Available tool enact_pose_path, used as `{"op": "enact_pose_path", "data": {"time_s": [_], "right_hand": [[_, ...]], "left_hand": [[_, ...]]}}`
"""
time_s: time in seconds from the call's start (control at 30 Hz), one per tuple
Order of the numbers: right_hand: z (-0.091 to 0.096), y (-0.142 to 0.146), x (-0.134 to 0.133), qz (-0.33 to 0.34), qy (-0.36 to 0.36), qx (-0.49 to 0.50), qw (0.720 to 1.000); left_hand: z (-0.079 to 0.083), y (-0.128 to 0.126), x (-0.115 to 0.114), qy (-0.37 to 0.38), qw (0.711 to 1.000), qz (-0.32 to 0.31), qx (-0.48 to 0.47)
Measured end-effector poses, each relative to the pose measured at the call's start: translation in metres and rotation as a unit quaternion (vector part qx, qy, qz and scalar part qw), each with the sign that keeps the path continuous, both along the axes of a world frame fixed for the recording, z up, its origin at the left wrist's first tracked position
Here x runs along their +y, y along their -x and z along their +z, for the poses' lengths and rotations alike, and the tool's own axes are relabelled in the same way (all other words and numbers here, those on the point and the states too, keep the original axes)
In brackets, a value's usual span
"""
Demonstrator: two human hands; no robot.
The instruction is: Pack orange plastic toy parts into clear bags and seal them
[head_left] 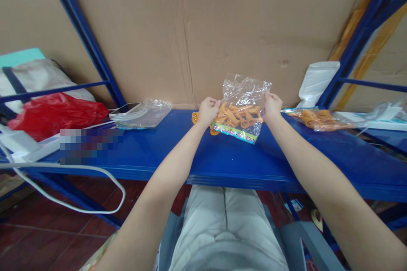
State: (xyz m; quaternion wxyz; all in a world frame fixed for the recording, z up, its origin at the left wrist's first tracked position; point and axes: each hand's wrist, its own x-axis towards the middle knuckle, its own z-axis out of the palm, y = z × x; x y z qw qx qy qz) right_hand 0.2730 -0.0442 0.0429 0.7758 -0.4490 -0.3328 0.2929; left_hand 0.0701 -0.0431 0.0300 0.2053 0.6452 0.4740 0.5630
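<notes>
A clear plastic bag point(246, 89) with a colourful printed strip along its lower edge is stretched between my hands above the blue shelf point(232, 161). Several orange plastic pieces point(244, 123) show at the bag; whether all of them are inside it I cannot tell. My left hand point(209, 110) is closed on the bag's left side, close to orange pieces that lie on the shelf. On the other side, my right hand point(272, 105) pinches the bag's right edge.
To the right lies another bag of orange pieces point(318, 117), near a white pouch point(318, 80). Flat clear bags point(152, 114) and a red plastic bag point(60, 114) are at the left. A white cable point(95, 210) hangs over the front edge. Cardboard point(254, 29) stands behind.
</notes>
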Motion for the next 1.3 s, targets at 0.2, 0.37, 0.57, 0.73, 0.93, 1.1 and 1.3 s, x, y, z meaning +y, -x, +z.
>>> {"op": "enact_pose_path", "data": {"time_s": [0.2,0.37,0.57,0.73,0.93,1.1,1.3], "right_hand": [[0.005,0.002,-0.005,-0.032,0.002,0.035,0.999],[0.01,0.002,-0.01,-0.034,0.019,0.083,0.996],[0.009,0.0,-0.01,-0.022,0.025,0.073,0.997],[0.003,-0.004,-0.004,0.019,0.011,0.057,0.998],[0.002,-0.008,-0.003,0.004,0.011,0.072,0.997],[0.004,-0.007,-0.005,-0.01,0.023,0.096,0.995],[0.005,-0.009,-0.004,-0.016,0.023,0.108,0.994]], "left_hand": [[0.001,-0.001,-0.001,0.026,0.999,-0.005,-0.019],[0.001,-0.002,-0.001,0.025,0.999,-0.011,-0.024],[-0.001,-0.001,0.001,0.013,0.998,-0.035,-0.05],[0.001,-0.001,0.0,0.021,0.997,-0.046,-0.062],[0.003,-0.002,-0.005,0.043,0.996,-0.052,-0.051],[0.003,-0.002,-0.007,0.035,0.997,-0.056,-0.042],[0.001,-0.005,-0.004,0.024,0.997,-0.065,-0.043]]}}
